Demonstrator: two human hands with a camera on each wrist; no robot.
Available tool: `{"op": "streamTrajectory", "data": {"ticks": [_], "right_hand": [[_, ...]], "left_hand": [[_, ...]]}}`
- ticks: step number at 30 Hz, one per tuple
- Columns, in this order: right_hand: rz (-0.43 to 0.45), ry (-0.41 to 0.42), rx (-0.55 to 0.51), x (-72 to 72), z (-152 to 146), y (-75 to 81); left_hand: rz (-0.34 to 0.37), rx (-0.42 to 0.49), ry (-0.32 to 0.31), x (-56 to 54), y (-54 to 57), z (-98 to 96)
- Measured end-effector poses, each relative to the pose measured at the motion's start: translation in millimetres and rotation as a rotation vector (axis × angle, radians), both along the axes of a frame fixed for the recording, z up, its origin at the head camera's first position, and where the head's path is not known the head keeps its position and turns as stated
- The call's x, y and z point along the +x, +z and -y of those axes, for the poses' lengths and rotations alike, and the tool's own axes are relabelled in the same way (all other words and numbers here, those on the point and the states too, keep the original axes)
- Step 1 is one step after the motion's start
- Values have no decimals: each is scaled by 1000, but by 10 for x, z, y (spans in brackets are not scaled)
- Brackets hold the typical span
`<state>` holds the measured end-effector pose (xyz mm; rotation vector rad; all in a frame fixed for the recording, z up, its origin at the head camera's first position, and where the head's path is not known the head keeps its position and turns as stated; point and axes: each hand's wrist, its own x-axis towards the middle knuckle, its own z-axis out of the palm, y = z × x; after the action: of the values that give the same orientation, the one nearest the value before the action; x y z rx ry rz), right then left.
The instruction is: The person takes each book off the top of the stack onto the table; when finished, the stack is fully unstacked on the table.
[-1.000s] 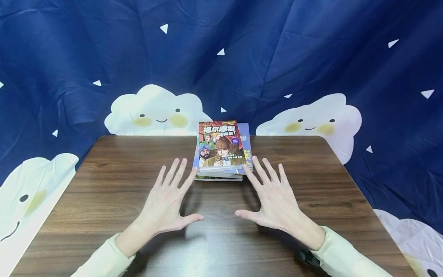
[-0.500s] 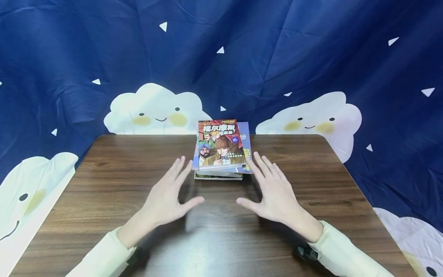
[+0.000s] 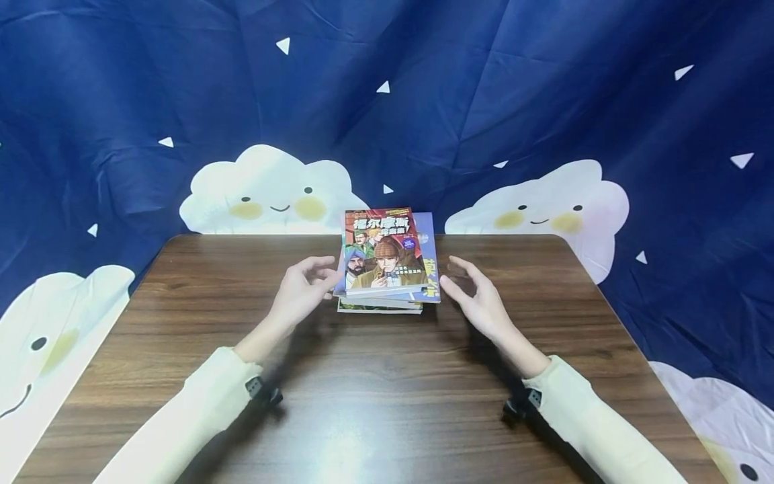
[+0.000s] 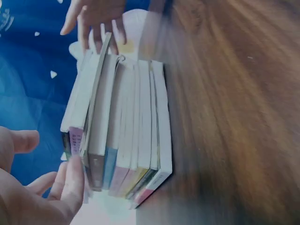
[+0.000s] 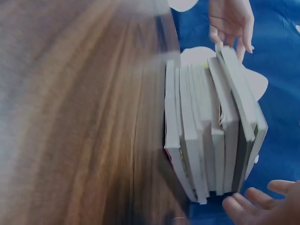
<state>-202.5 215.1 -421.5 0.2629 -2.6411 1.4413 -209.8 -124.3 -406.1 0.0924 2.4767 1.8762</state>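
Note:
A stack of several books stands near the far edge of the table, slightly askew. On top lies a comic-style book [image 3: 383,252] with a red and brown cover, over a wider lilac-blue book [image 3: 428,259]. My left hand [image 3: 302,289] is at the stack's left side, fingers loosely bent; in the left wrist view its fingertips [image 4: 75,171] are right at the spines of the upper books. My right hand [image 3: 480,299] is beside the right edge, thumb and fingers apart. From the right wrist, white page edges [image 5: 201,117] of the stack show, with the fingers close by.
The stack stands on a brown wooden table [image 3: 387,403] with rounded far corners. Behind it hangs a dark blue cloth [image 3: 387,40] printed with smiling clouds and white triangles. Small black devices [image 3: 523,407] sit under both cuffs.
Both hands have moved forward to either side of the stack. Their widely spread fingers have drawn in and bent. The books have stayed in place.

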Motion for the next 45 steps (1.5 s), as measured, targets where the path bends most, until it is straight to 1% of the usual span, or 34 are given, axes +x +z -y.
{"op": "streamTrajectory", "data": {"ticks": [2,5,7,9,12,15,19,22,25,28,34,38,42,45], "right_hand": [[73,0,-101,-99,13,-18],[188,3,-228,-228,35,-43],[260,6,-297,-299,43,-59],[308,9,-348,-350,53,-72],[349,18,-413,-395,69,-89],[367,30,-442,-414,94,-109],[363,41,-428,-422,115,-144],[356,45,-422,-426,119,-153],[356,51,-432,-433,124,-156],[353,57,-439,-435,130,-159],[362,67,-463,-441,135,-163],[360,67,-473,-451,104,-155],[361,80,-480,-448,80,-142],[374,90,-484,-442,81,-140]], "left_hand": [[59,62,13,-70,1,-22],[108,113,20,-133,11,-47],[126,126,23,-156,17,-62],[135,122,16,-172,23,-72],[141,98,8,-190,27,-85],[144,58,0,-206,28,-93],[143,9,0,-221,25,-108],[130,-17,3,-226,20,-115],[124,-21,-11,-237,8,-98],[148,16,-29,-255,-14,-50],[249,104,-51,-233,-54,131],[300,182,-94,-226,-83,245],[317,265,-134,-221,-111,354],[315,340,-135,-174,-126,441]]}}
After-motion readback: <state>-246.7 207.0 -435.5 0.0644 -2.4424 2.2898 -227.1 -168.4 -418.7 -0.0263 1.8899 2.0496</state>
